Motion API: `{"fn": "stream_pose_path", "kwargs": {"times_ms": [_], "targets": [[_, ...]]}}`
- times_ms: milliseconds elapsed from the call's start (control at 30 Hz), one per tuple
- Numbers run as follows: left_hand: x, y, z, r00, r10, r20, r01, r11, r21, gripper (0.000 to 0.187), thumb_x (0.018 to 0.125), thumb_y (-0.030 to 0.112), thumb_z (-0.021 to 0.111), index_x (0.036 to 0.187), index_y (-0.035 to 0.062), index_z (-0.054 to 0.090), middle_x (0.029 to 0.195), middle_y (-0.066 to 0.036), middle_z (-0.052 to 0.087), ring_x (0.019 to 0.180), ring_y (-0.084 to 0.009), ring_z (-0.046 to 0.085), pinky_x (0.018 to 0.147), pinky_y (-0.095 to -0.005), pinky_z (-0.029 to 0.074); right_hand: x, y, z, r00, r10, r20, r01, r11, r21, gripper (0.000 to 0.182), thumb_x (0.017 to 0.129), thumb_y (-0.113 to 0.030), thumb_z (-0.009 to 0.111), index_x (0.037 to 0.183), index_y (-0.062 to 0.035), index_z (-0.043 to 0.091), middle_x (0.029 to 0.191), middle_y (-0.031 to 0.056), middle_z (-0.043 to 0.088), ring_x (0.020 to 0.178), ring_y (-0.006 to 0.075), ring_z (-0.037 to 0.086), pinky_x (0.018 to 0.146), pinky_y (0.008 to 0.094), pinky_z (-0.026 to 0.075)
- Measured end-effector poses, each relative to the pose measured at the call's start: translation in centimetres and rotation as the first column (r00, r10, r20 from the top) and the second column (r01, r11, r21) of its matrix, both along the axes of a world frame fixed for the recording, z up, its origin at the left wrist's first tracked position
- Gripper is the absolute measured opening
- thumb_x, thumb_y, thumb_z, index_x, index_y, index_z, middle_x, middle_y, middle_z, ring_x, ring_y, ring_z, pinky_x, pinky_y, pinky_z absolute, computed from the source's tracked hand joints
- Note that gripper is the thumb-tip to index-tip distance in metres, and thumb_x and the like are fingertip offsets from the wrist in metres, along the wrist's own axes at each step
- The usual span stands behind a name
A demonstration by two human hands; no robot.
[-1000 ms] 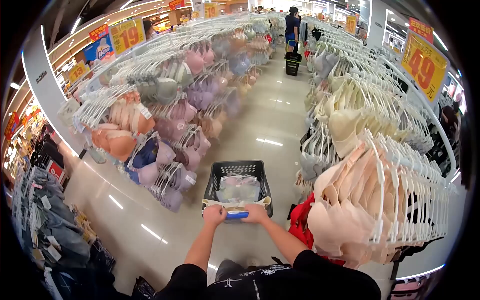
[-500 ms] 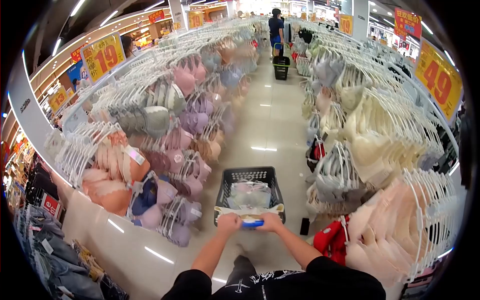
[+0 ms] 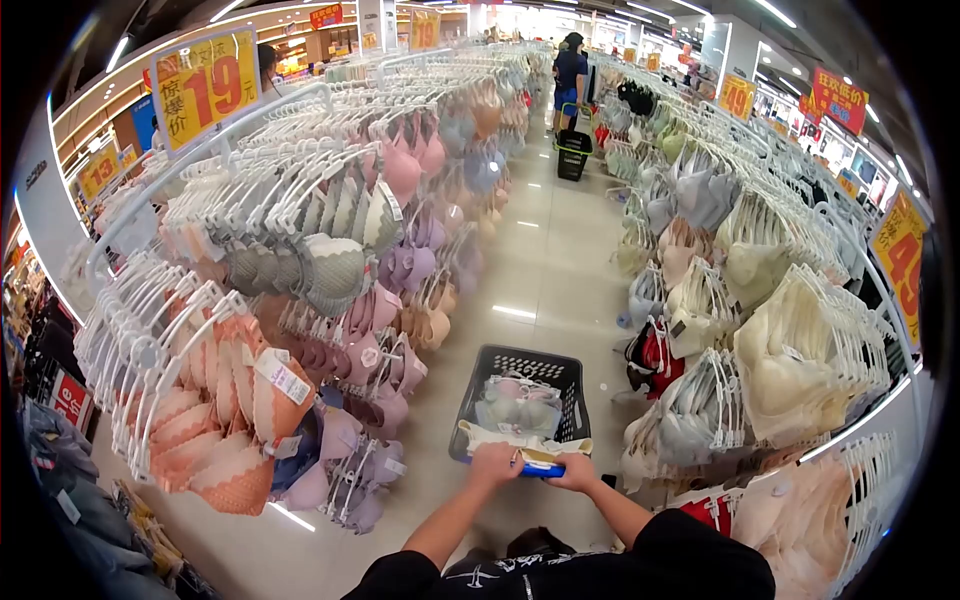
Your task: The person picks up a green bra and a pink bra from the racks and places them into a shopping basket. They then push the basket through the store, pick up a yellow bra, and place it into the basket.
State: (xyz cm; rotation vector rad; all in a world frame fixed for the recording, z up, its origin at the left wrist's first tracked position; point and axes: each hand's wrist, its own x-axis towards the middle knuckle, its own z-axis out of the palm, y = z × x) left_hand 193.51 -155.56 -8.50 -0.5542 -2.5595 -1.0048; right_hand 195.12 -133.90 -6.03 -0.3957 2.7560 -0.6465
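A dark grey shopping basket [image 3: 572,385] is in front of me, tilted a little in the view. Both fists are at its near edge, around a blue handle [image 3: 541,470]. My left hand [image 3: 495,463] is closed on the handle's left part, with its fingers partly hidden by the back of the hand. The right part is in the closed grip of my right hand [image 3: 573,471]. Just beyond my knuckles, a cream garment [image 3: 545,442] stretches across the basket. Pale grey and pink bras [image 3: 518,405] lie inside it.
Racks of hanging bras line both sides of the aisle [image 3: 520,265], with peach bras [image 3: 240,420] close on the left and cream bras [image 3: 795,355] on the right. Ahead stands a person [image 3: 570,75] beside a black basket [image 3: 573,155]. A price sign [image 3: 205,88] tops the left rack.
My viewpoint has moved forward along the aisle and turned slightly, so the racks appear nearer. Basket and hands have shifted right and slightly down in view. Both hands keep their grip.
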Motion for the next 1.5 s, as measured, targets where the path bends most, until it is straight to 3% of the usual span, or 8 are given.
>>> {"fn": "stream_pose_path", "kwargs": {"times_ms": [100, 233, 500, 567, 633, 733, 1267, 1500], "targets": [[-3.1, 0.1, -1.1, 1.0, -0.022, 0.002, 0.022, 0.998, -0.051, 0.018, 0.066, 0.025, 0.058, 0.057, 0.0096, 0.057, 0.058, -0.007, 0.055, 0.053, -0.0255, 0.055, 0.051, -0.0384, 0.04, -2.4, 0.1, -1.0, 1.0, -0.005, 0.0, 0.005, 0.999, -0.037, 0.038, 0.055, -0.039, 0.067, 0.075, -0.0077, 0.064, 0.074, 0.0141, 0.061, 0.073, 0.0321, 0.058, 0.065, 0.0398, 0.046], [-6.8, 0.8, -1.5, 0.999, -0.038, -0.026, 0.038, 0.999, 0.007, 0.017, 0.065, 0.023, 0.058, 0.055, 0.0098, 0.056, 0.056, -0.007, 0.055, 0.053, -0.0253, 0.055, 0.051, -0.0383, 0.04, -5.7, 0.9, -1.9, 0.996, -0.029, -0.087, 0.02, 0.995, -0.097, 0.038, 0.055, -0.04, 0.067, 0.073, -0.0069, 0.063, 0.073, 0.014, 0.06, 0.072, 0.0325, 0.058, 0.064, 0.0401, 0.045], [-14.9, 2.4, -1.5, 0.999, -0.04, 0.01, 0.04, 0.996, -0.076, 0.017, 0.064, 0.022, 0.058, 0.052, 0.0102, 0.053, 0.055, -0.008, 0.055, 0.051, -0.027, 0.054, 0.049, -0.0389, 0.04, -13.7, 2.9, -3.9, 0.991, 0.01, -0.135, -0.021, 0.996, -0.084, 0.037, 0.054, -0.038, 0.068, 0.07, -0.0059, 0.063, 0.071, 0.0144, 0.06, 0.068, 0.0324, 0.058, 0.063, 0.039, 0.047], [-17.1, 2.9, -1.7, 0.999, -0.051, 0.001, 0.051, 0.996, -0.068, 0.017, 0.063, 0.021, 0.057, 0.052, 0.0097, 0.052, 0.055, -0.008, 0.054, 0.05, -0.0274, 0.053, 0.048, -0.039, 0.04, -15.8, 3.4, -3.8, 1.0, 0.002, 0.001, -0.002, 0.999, -0.032, 0.041, 0.055, -0.042, 0.068, 0.076, -0.0072, 0.063, 0.078, 0.014, 0.061, 0.076, 0.0319, 0.058, 0.069, 0.0404, 0.046], [-19.0, 3.4, -1.8, 0.999, -0.054, -0.006, 0.054, 0.998, -0.029, 0.017, 0.063, 0.02, 0.056, 0.051, 0.0086, 0.052, 0.054, -0.009, 0.053, 0.049, -0.0283, 0.052, 0.047, -0.0395, 0.04, -18.0, 3.8, -4.0, 1.0, -0.003, 0.011, 0.004, 1.0, -0.03, 0.04, 0.054, -0.042, 0.067, 0.076, -0.0081, 0.063, 0.077, 0.0137, 0.061, 0.074, 0.0316, 0.059, 0.068, 0.0404, 0.047], [-22.0, 4.2, -2.6, 1.0, -0.022, -0.01, 0.021, 0.996, -0.085, 0.018, 0.064, 0.021, 0.056, 0.051, 0.0094, 0.052, 0.054, -0.009, 0.053, 0.05, -0.028, 0.053, 0.047, -0.0397, 0.04, -20.9, 4.4, -4.3, 0.998, -0.021, -0.053, 0.016, 0.996, -0.085, 0.038, 0.054, -0.041, 0.066, 0.072, -0.0078, 0.064, 0.073, 0.0139, 0.061, 0.068, 0.0311, 0.059, 0.064, 0.0392, 0.047], [-34.6, 7.6, -2.9, 1.0, -0.003, 0.026, 0.005, 0.994, -0.111, 0.016, 0.063, 0.019, 0.055, 0.051, 0.0083, 0.052, 0.054, -0.009, 0.052, 0.052, -0.028, 0.053, 0.048, -0.0385, 0.041, -34.0, 7.5, -4.6, 0.996, -0.055, -0.074, 0.042, 0.985, -0.167, 0.038, 0.054, -0.04, 0.067, 0.071, -0.0067, 0.063, 0.071, 0.014, 0.06, 0.068, 0.0323, 0.059, 0.063, 0.0394, 0.047], [-42.3, 9.6, -4.2, 1.0, 0.01, 0.009, -0.009, 0.998, -0.068, 0.019, 0.065, 0.021, 0.056, 0.051, 0.0089, 0.053, 0.054, -0.009, 0.053, 0.051, -0.0278, 0.053, 0.049, -0.0388, 0.041, -41.4, 9.3, -5.0, 0.993, -0.081, -0.09, 0.071, 0.991, -0.113, 0.037, 0.052, -0.038, 0.069, 0.071, -0.0065, 0.063, 0.07, 0.0131, 0.06, 0.067, 0.0314, 0.059, 0.062, 0.0383, 0.047]]}}
